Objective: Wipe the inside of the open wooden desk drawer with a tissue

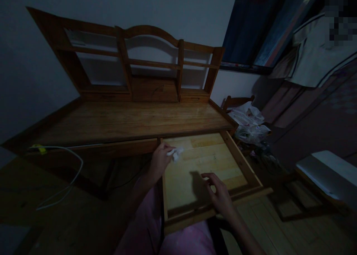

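Observation:
A wooden desk (125, 119) with a shelf hutch (139, 65) stands against the wall. Its right drawer (240, 158) is pulled out towards me, with a pale bare bottom. My left hand (160, 160) is closed on a small white crumpled tissue (176, 153) at the drawer's back left corner. My right hand (219, 193) hovers over the drawer's front part, fingers loosely spread and holding nothing. The room is dim.
A white cable (71, 173) with a yellow piece hangs off the desk's left front. A chair with plastic bags (249, 124) stands to the right of the desk. Clothes (320, 50) hang at the upper right. A white-topped stool (326, 173) sits at the right.

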Tool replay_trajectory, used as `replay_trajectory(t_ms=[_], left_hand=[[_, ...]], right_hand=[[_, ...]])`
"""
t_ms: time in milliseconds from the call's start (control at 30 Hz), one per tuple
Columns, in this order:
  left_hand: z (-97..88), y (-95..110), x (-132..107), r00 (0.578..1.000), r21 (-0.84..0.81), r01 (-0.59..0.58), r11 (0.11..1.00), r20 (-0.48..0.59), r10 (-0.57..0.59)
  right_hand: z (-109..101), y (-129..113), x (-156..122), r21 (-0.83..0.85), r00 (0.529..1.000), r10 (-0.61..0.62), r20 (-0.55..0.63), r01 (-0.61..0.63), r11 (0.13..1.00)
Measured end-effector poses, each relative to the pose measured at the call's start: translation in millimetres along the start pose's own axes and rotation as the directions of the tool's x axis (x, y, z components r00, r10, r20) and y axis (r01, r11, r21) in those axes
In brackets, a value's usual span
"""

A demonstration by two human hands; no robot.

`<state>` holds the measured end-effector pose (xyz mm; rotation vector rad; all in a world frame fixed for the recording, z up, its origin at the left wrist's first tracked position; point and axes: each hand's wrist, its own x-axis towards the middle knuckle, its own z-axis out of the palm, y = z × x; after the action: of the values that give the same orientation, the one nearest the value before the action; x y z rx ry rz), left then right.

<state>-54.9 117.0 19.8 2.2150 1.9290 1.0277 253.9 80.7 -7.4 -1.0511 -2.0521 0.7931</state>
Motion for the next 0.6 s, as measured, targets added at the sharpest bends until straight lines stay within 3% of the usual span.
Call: replay_trajectory(t_ms=[67,100,233,333,433,600], left_hand=[[-10.6,-14.1,17.5,0.993,0.128,-0.12,0.985,0.031,0.117],[-12.6,-22.0,25.2,0.976,0.173,-0.209,0.962,0.103,0.193],[-2.6,-53.8,40.2,0.827,0.232,-0.509,0.829,0.401,0.395],[4.6,-65.8,31.3,0.753,0.26,-0.599,0.757,0.505,0.423],[0.6,-58.6,8.2,0.706,0.255,-0.649,0.716,0.552,0.443],[-10.8,-29.5,-39.9,0.59,0.154,-0.74,0.655,0.616,0.522]], right_hand=[[1.1,2.6,-2.1,-0.007,1.0,0.017,0.016,-0.016,1.0],[1.8,3.3,-2.8,-0.011,0.999,0.017,0.027,-0.017,1.0],[4.1,5.4,-4.1,-0.017,0.998,0.008,0.061,-0.007,1.0],[4.2,7.0,-4.2,-0.004,0.999,0.019,0.05,-0.019,1.0],[3.4,7.9,-4.0,0.011,0.999,0.027,0.042,-0.027,1.0],[3.0,6.3,-3.0,0.026,0.997,0.058,0.043,-0.059,0.998]])
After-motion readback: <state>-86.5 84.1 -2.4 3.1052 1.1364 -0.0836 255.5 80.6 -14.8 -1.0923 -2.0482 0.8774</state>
